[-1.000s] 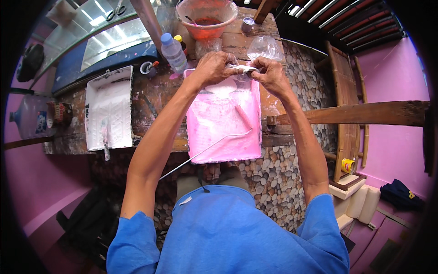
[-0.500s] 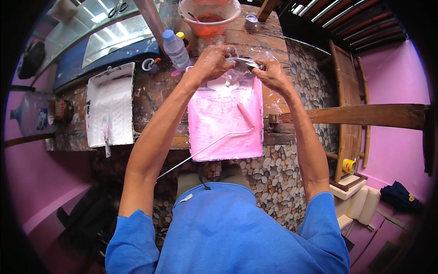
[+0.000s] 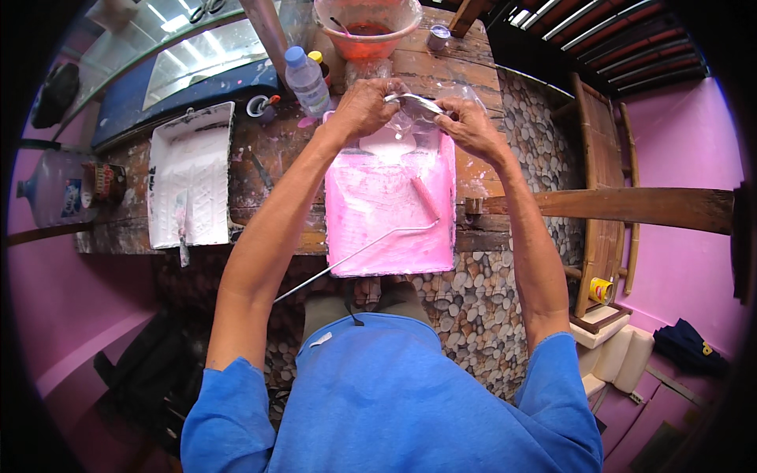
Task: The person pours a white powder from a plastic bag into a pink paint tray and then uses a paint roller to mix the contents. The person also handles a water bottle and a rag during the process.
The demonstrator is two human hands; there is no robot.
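Observation:
My left hand (image 3: 372,106) and my right hand (image 3: 464,126) are closed on a whitish, stretched strip of plastic bag (image 3: 416,102), with clear crumpled plastic hanging beneath it and white smears on it. They hold it over the far end of the pink paint tray (image 3: 359,240), where a pool of white paint (image 3: 381,146) shows. A pink roller (image 3: 426,198) lies in the tray, its long metal handle (image 3: 355,252) reaching out past the near left edge.
The wooden table (image 3: 473,177) carries a white tray with a brush (image 3: 189,158), a water bottle (image 3: 306,83), a red-filled basin (image 3: 366,27) and small cups (image 3: 262,108). A wooden beam (image 3: 631,206) crosses at the right. A large jug (image 3: 59,189) stands far left.
Both hands have moved slightly away from me from a second ago. The plastic strip between them now looks more stretched and arched, with more clear plastic hanging below.

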